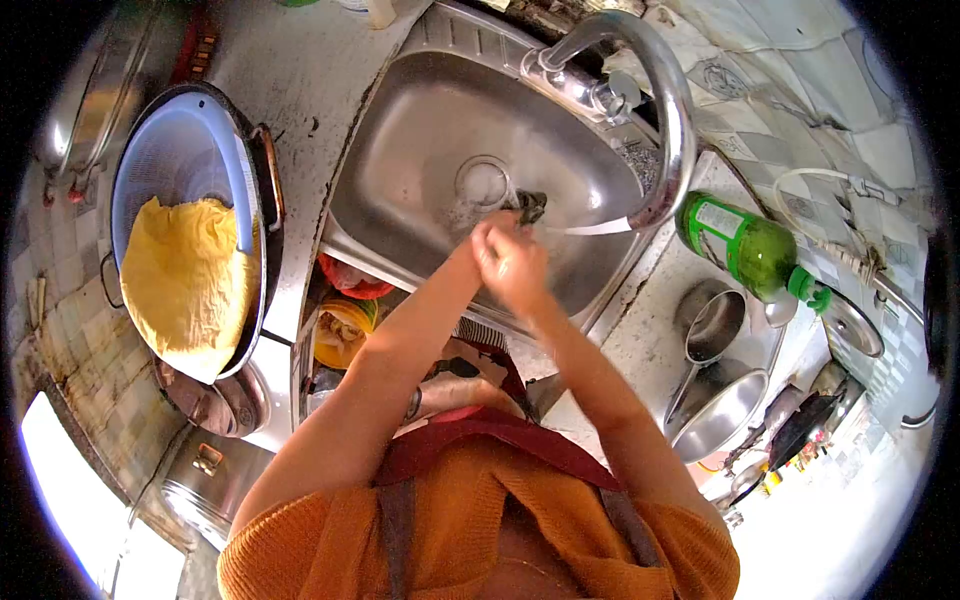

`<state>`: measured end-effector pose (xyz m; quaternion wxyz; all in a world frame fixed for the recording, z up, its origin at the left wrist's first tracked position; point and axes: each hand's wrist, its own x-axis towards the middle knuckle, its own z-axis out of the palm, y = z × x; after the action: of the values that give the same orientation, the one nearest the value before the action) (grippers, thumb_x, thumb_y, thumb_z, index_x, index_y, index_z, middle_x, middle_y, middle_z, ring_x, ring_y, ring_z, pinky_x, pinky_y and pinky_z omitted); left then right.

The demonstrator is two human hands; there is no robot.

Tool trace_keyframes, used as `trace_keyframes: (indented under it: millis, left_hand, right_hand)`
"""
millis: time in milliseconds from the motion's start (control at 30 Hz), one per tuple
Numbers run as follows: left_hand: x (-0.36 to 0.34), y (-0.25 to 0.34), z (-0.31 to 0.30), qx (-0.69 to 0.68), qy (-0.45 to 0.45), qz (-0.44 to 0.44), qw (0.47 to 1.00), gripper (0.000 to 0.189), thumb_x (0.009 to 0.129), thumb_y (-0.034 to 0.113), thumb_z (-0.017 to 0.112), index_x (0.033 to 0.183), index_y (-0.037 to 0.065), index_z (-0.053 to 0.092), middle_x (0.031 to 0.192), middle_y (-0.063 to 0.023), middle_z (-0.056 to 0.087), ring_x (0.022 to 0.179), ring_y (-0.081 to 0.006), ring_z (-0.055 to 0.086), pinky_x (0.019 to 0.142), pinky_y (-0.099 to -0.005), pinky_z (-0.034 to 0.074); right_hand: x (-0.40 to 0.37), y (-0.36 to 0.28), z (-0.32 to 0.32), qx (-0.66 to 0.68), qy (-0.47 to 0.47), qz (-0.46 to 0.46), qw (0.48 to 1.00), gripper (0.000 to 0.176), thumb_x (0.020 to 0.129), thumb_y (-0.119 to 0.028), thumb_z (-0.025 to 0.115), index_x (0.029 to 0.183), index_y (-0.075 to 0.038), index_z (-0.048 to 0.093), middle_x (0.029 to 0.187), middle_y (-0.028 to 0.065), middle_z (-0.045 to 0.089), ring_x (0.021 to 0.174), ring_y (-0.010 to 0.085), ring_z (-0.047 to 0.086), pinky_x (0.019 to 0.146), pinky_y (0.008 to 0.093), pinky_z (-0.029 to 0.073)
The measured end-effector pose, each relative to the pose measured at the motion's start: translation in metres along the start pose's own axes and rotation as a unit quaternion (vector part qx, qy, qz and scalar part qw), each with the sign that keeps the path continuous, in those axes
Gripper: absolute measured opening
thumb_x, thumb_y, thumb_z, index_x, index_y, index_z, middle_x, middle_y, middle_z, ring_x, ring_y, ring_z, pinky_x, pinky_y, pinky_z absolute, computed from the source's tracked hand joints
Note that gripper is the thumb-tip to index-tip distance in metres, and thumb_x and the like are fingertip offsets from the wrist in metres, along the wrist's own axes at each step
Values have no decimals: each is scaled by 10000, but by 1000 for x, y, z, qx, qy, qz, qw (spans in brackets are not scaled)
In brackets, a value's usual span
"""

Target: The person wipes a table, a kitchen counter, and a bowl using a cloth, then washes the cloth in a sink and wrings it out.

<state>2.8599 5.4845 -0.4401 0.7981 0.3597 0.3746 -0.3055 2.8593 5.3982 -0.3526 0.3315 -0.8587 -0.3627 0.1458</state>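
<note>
Both hands meet over the steel sink (400, 130), pressed together near the drain (483, 182). My left hand (488, 238) is closed, its fingers partly hidden against the other hand. Closed and slightly blurred, my right hand (518, 272) lies against it. A dark, wet-looking crumpled wad (532, 207) sticks out at the fingertips, and I cannot tell whether it is a rag or a scouring pad. Beside the hands, a stream of water (590, 229) runs from the curved chrome faucet (680, 130). Suds or splashing water show around the drain.
On the left counter stands a blue-rimmed strainer (180, 125) in a pot, with a yellow cloth (190, 275) draped over it. At right lie a green soap bottle (740, 245), a small saucepan (715, 325) and a metal bowl (722, 418). An open shelf (345, 335) sits below the sink's edge.
</note>
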Motion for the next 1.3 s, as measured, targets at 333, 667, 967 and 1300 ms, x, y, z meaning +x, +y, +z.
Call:
trace_keyframes:
  millis: [333,667,967,1300]
  left_hand:
    - [12,20,7,-268,57,40,961,441,957,434,425,1153,56,542,1016,-100,613,930,-207,573,826,-384,493]
    - [-51,51,32,-242,78,93,963,402,1003,366,337,1071,52,578,969,-109,617,843,-197,588,743,-339,492]
    - [-85,64,55,-296,68,199,932,416,909,292,604,1171,-11,490,1120,-123,587,997,-247,589,872,-403,494]
    - [-33,6,-8,-426,-88,12,900,626,806,439,709,1148,-54,532,1011,-140,637,949,-262,603,895,-371,494]
  right_hand:
    - [22,-28,-11,79,99,199,972,386,903,-352,529,848,18,628,797,268,633,757,403,628,684,434,487]
    - [17,-28,-5,167,116,208,957,350,898,-308,580,826,28,642,676,151,642,677,257,617,676,389,471]
    - [11,77,-14,640,121,454,609,366,978,-238,379,1246,-7,474,1196,120,573,1091,250,572,941,389,484]
    - [18,4,-32,96,84,60,990,157,818,2,552,963,-58,549,913,174,578,901,337,573,835,405,434]
